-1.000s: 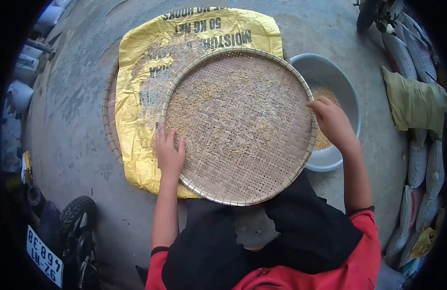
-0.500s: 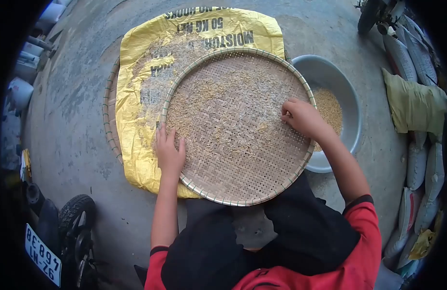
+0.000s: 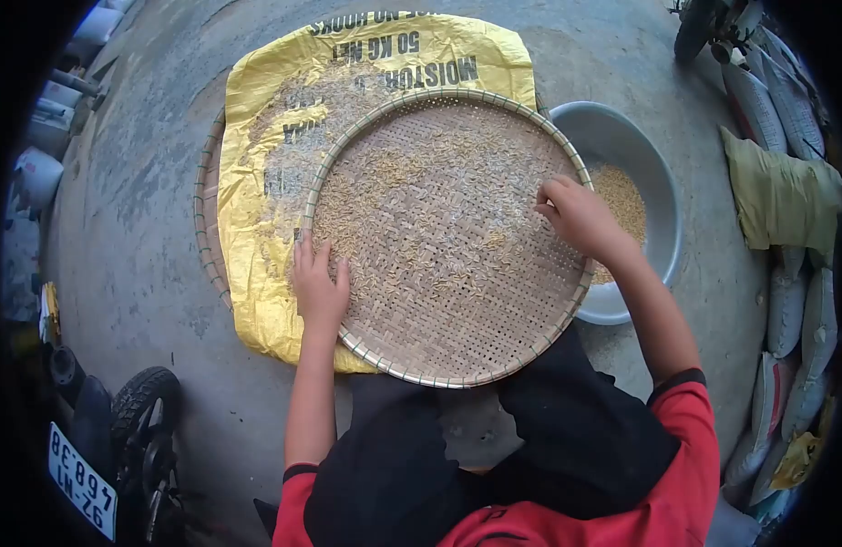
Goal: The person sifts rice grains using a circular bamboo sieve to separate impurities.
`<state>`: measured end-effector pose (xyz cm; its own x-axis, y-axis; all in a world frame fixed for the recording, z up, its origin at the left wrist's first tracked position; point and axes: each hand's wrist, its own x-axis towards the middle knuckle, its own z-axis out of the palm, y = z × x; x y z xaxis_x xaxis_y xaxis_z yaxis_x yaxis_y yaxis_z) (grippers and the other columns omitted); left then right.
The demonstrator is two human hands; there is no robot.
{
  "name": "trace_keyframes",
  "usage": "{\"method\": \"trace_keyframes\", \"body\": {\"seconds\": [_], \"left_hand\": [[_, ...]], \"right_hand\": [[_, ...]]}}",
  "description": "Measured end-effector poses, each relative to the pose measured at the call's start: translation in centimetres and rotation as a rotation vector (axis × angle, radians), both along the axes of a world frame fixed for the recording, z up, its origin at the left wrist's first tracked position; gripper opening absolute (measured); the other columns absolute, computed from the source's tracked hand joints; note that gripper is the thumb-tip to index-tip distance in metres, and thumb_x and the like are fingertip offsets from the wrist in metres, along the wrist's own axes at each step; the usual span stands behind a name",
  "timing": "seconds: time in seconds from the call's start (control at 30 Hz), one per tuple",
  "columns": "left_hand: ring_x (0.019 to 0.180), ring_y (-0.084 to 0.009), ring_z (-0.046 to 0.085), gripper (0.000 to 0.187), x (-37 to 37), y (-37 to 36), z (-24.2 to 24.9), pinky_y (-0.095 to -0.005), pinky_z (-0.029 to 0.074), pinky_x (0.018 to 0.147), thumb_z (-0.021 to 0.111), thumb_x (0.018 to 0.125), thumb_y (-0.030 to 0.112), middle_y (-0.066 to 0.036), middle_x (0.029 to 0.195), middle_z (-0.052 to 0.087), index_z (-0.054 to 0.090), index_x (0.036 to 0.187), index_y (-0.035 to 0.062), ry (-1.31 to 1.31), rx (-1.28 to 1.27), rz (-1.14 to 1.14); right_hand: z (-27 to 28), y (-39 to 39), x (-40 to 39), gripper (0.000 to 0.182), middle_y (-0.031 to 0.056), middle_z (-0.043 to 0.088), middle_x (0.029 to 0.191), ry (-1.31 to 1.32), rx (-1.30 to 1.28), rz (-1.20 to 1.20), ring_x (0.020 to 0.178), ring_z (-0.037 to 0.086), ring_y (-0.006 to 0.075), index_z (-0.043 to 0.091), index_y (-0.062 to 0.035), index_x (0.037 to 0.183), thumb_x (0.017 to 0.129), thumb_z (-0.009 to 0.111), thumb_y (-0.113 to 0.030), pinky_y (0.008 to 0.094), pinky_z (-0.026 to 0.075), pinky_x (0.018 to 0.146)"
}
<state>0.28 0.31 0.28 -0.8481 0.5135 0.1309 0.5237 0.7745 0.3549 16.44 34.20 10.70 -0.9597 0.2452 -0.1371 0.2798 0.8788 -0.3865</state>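
Observation:
A round woven bamboo winnowing tray point(image 3: 398, 337) lies in front of me, tilted over my knees, with husked-looking and golden grains point(image 3: 421, 173) scattered across its weave. My left hand point(image 3: 321, 287) rests on its left rim, fingers stretched and spread, some touching the grains inside. Over the right side of the tray, my right hand point(image 3: 580, 217) is closed, thumb and fingertips drawn together. Whether a grain sits in that pinch is too small to see. Beyond the right hand stands a grey metal basin point(image 3: 662, 201) holding a heap of golden grain point(image 3: 621, 205).
A yellow printed sack point(image 3: 257, 310) with chaff on it lies under the tray, over another woven tray point(image 3: 205, 196). Full sacks point(image 3: 785, 310) are stacked at the right. A motorbike wheel point(image 3: 146, 406) stands at lower left, and another vehicle's wheel point(image 3: 699, 32) at upper right.
My right hand has lifted slightly and shifted a little right toward the tray's rim, its fingers still pinched. My left hand stays on the left rim.

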Motion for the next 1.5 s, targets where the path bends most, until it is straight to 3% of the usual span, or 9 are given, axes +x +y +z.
{"method": "trace_keyframes", "body": {"seconds": [0.23,0.3,0.43,0.5,0.7,0.93,1.23,1.43,1.5], "left_hand": [[0.129,-0.0386,0.033,0.038,-0.3,-0.3,-0.5,-0.0467,0.028,0.104,0.059,0.084,0.024,-0.018,0.141,0.035,0.058,0.115,0.0029,-0.029,0.025,0.002],[0.130,-0.0384,0.031,0.039,-0.2,-0.3,-0.6,-0.0489,0.028,0.104,0.058,0.084,0.026,-0.016,0.143,0.033,0.058,0.116,0.0042,-0.043,0.031,0.002],[0.127,-0.0392,0.034,0.038,-0.1,-0.1,-0.3,-0.0451,0.029,0.105,0.060,0.083,0.023,-0.020,0.138,0.038,0.058,0.115,0.0020,0.003,0.024,-0.010],[0.128,-0.0391,0.034,0.038,-0.1,-0.1,-0.2,-0.0450,0.029,0.105,0.060,0.083,0.023,-0.020,0.139,0.037,0.058,0.115,0.0021,0.002,0.016,-0.003],[0.128,-0.0388,0.034,0.038,-0.1,-0.1,-0.1,-0.0444,0.028,0.105,0.060,0.084,0.022,-0.019,0.140,0.036,0.058,0.115,0.0017,-0.009,0.005,-0.018],[0.128,-0.0392,0.034,0.037,-0.1,-0.1,0.0,-0.0446,0.028,0.105,0.059,0.083,0.021,-0.020,0.140,0.036,0.058,0.115,0.0010,-0.010,0.021,-0.007],[0.128,-0.0400,0.033,0.039,-0.1,-0.2,-0.3,-0.0446,0.028,0.106,0.059,0.083,0.022,-0.021,0.140,0.036,0.057,0.117,0.0012,-0.010,-0.001,-0.008],[0.128,-0.0393,0.033,0.038,-0.1,0.0,0.0,-0.0442,0.028,0.106,0.059,0.084,0.021,-0.020,0.141,0.034,0.057,0.116,0.0004,-0.018,-0.002,-0.011],[0.129,-0.0392,0.033,0.038,-0.1,0.0,0.0,-0.0441,0.028,0.106,0.059,0.084,0.021,-0.020,0.141,0.034,0.057,0.116,0.0002,-0.017,-0.004,-0.016]], "right_hand": [[3.5,2.7,3.1,0.015,0.0122,0.056,0.086,0.029,0.102,-0.374,0.079,0.057,0.0282,0.054,-0.0034,0.088,0.082,0.061,-0.014,0.0381,0.045,0.071],[3.5,3.0,3.8,0.016,0.0120,0.056,0.083,0.016,-0.070,-0.467,0.077,0.057,0.0264,0.055,-0.0018,0.089,0.080,0.064,-0.012,0.0367,0.045,0.070],[2.4,0.6,2.8,0.018,0.0121,0.056,0.083,0.085,-0.259,-0.362,0.076,0.056,0.0253,0.055,-0.0001,0.089,0.078,0.066,-0.010,0.0359,0.045,0.069],[1.5,-0.4,1.8,0.019,0.0135,0.057,0.086,-0.093,-0.217,-0.201,0.079,0.057,0.0277,0.056,0.0002,0.090,0.077,0.066,-0.010,0.0377,0.046,0.071],[-0.9,-1.0,1.4,0.014,0.0171,0.058,0.093,-0.223,-0.039,-0.182,0.089,0.058,0.0339,0.057,-0.0010,0.089,0.081,0.060,-0.012,0.0428,0.047,0.078],[-1.0,-1.2,1.9,0.012,0.0164,0.057,0.095,-0.226,0.070,-0.109,0.088,0.058,0.0342,0.053,-0.0006,0.090,0.084,0.054,-0.011,0.0424,0.047,0.077],[2.0,1.3,5.1,0.016,0.0141,0.055,0.097,0.133,0.246,-0.438,0.090,0.056,0.0331,0.053,-0.0035,0.098,0.082,0.056,-0.006,0.0424,0.046,0.076],[-0.5,1.7,2.9,0.014,0.0141,0.050,0.122,0.231,0.183,-0.232,0.117,0.046,0.0338,0.059,-0.0057,0.091,0.078,0.062,-0.007,0.0420,0.043,0.092],[-1.3,2.2,2.2,0.011,0.0155,0.041,0.134,0.179,0.276,-0.116,0.130,0.032,0.0366,0.060,-0.0065,0.087,0.077,0.065,-0.008,0.0465,0.036,0.100]]}}
